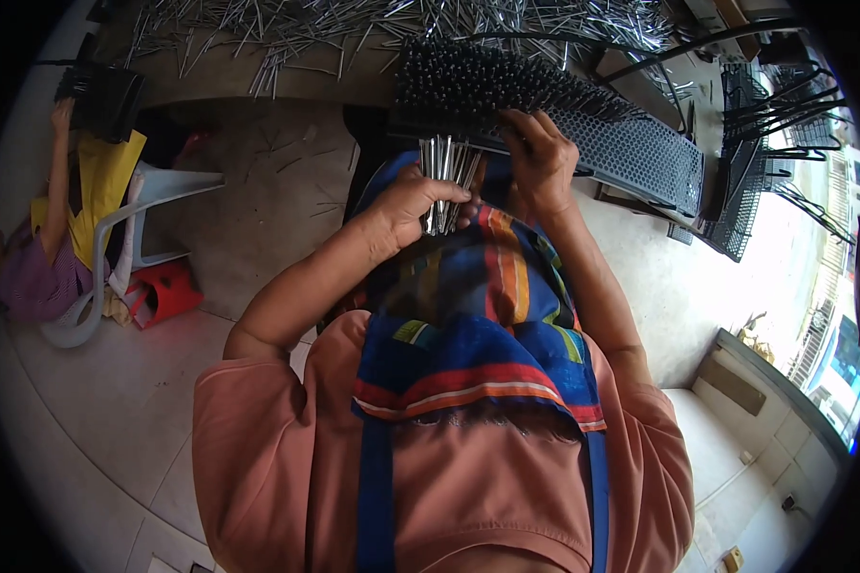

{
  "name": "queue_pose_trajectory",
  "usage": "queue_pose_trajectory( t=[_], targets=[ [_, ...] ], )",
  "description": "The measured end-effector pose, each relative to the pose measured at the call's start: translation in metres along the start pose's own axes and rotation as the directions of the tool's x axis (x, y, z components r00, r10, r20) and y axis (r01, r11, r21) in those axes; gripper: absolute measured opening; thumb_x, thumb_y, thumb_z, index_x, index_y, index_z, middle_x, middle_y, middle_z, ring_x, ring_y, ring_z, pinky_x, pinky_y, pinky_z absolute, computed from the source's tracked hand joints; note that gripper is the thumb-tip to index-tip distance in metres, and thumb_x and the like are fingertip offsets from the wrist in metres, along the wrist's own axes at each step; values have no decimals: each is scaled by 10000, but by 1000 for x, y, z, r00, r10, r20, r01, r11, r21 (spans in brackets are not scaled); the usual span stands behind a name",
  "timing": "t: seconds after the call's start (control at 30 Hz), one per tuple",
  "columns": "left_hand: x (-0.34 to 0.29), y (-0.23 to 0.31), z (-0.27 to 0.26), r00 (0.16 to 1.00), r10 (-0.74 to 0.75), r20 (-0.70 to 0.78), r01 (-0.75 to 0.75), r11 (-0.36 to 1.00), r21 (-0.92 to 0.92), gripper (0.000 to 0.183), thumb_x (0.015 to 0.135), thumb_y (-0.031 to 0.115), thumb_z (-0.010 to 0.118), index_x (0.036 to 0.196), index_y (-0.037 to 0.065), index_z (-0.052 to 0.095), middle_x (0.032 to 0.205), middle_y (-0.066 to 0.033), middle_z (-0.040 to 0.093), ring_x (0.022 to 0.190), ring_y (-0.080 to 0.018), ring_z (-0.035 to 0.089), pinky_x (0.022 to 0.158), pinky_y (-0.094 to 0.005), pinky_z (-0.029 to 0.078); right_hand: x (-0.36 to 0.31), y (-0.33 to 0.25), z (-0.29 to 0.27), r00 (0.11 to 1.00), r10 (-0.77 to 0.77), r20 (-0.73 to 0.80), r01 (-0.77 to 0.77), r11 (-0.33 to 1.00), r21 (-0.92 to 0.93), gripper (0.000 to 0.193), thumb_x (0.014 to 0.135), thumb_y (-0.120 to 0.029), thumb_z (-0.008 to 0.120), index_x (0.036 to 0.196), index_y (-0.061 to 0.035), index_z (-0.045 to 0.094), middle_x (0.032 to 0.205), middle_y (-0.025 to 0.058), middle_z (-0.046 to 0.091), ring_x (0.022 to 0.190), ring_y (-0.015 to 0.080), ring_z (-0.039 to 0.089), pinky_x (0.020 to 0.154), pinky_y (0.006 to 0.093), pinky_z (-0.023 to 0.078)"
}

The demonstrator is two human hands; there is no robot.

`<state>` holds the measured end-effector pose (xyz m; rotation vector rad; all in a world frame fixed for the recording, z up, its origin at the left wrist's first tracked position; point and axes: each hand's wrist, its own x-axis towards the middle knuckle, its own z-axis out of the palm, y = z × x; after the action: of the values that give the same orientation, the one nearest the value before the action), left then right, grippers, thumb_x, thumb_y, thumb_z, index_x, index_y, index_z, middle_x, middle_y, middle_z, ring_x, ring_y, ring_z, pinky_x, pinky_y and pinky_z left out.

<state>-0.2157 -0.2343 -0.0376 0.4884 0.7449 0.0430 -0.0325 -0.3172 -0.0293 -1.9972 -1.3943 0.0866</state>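
My left hand (pixel 413 202) is closed around a bundle of thin silver metal rods (pixel 446 180), held upright over my lap. My right hand (pixel 537 160) rests at the near edge of a dark perforated rack (pixel 631 143), its fingers curled at the rack's rim right beside the bundle. Many dark rods (pixel 487 81) stand packed in the rack's left part; its right part shows bare holes. A striped blue, orange and red cloth (pixel 478 315) covers my lap under both hands.
A heap of loose silver rods (pixel 354 24) lies on the floor beyond the rack. More dark wire racks (pixel 764 143) stand at the right. Another person (pixel 48 220) sits at the left by a white plastic chair (pixel 134 229) and a red stool (pixel 162 291).
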Motion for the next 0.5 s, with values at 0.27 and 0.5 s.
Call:
queue_pose_trajectory(
  t=[0.27,0.5],
  targets=[
    [-4,16,27,891,-342,299,252,919,302,242,779,-51,634,1019,-38,613,817,-161,670,681,-224,682,600,-342,591,-19,-33,-31,784,-565,257,603,792,-99,484,706,-218,618,1171,-84,622,1230,100,585,1199,282,529,1018,477,359],
    [10,32,9,832,-387,398,380,920,100,567,944,483,525,1137,-49,560,1025,-275,661,865,-328,701,701,-423,599,-60,8,-7,953,12,303,-176,836,520,178,668,-62,672,840,-65,629,749,6,614,610,178,600,543,307,457]
  ],
)
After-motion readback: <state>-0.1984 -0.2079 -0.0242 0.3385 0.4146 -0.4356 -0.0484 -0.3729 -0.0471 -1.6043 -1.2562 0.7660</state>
